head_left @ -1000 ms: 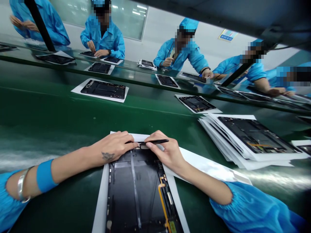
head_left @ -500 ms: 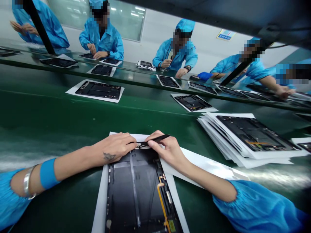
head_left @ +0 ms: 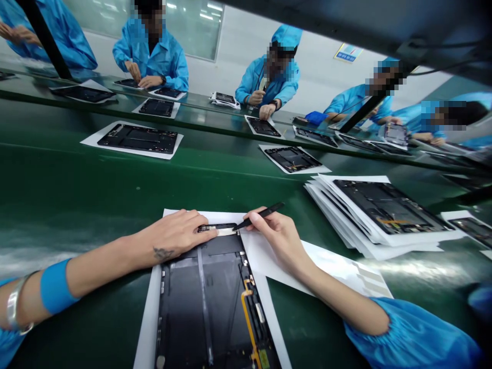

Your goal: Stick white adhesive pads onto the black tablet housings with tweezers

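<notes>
An opened black tablet shell (head_left: 215, 302) lies on a white sheet (head_left: 148, 318) in front of me, with an orange flex cable along its right side. My left hand (head_left: 175, 236) rests flat on the shell's top left corner, fingertips pressing a small strip at the top edge. My right hand (head_left: 277, 233) pinches black tweezers (head_left: 261, 214), whose tip touches the pale strip (head_left: 226, 231) at the shell's top edge.
A stack of white sheets with another shell (head_left: 380, 210) sits at the right. More shells on sheets (head_left: 134, 139) (head_left: 292, 159) lie on the green belt (head_left: 77, 189). Several people in blue coats work along the far side.
My right hand has shifted right and its tweezers now slant up to the right, tip on the pale strip. Shells on the belt have drifted left. The left hand has stayed in place.
</notes>
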The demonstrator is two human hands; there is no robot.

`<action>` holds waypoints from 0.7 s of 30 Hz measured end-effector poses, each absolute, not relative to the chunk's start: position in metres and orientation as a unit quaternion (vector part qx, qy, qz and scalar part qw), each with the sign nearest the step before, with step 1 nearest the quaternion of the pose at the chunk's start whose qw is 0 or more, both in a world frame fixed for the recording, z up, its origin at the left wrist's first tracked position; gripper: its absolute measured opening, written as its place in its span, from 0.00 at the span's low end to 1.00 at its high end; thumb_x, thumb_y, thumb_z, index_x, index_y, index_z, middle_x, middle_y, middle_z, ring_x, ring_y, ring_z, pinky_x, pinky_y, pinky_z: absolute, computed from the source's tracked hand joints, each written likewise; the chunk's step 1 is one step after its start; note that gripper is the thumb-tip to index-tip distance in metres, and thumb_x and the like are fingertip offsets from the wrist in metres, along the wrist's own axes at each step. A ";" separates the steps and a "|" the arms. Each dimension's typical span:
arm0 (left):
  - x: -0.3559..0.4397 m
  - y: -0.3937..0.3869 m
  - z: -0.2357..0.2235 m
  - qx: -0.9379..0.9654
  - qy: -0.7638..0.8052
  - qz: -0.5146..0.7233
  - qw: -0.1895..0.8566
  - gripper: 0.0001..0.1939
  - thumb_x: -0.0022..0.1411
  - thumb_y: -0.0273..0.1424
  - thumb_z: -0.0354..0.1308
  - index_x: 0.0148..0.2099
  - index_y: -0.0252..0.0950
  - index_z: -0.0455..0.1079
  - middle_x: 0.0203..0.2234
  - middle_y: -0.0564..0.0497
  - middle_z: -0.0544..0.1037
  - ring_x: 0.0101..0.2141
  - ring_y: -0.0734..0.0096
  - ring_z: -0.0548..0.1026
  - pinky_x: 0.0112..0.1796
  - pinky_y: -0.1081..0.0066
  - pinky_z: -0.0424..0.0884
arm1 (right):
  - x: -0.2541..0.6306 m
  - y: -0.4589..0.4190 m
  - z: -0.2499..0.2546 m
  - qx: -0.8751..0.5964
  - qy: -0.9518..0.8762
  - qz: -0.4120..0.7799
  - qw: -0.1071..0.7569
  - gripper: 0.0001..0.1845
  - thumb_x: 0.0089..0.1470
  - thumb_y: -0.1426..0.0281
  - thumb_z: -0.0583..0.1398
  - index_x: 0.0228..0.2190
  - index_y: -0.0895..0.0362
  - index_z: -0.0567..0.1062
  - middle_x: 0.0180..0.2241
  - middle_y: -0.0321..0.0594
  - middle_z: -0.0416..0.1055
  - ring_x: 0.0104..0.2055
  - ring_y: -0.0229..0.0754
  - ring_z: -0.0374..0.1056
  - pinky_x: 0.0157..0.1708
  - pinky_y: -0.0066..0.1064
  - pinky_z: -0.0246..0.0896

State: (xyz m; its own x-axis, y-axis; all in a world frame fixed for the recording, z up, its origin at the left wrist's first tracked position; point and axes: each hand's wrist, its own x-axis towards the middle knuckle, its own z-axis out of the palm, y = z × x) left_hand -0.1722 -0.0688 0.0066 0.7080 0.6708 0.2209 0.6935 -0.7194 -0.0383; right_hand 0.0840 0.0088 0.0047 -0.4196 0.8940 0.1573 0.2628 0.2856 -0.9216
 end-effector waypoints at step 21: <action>-0.169 -0.071 0.010 -0.918 -0.380 -0.084 0.080 0.19 0.71 0.21 0.45 0.62 0.36 0.63 0.43 0.43 0.72 0.39 0.64 0.70 0.39 0.68 0.67 | 0.082 0.009 0.001 -0.423 -0.642 0.509 0.388 0.22 0.53 0.51 0.64 0.26 0.58 0.76 0.24 0.38 0.73 0.30 0.41 0.68 0.37 0.33 0.63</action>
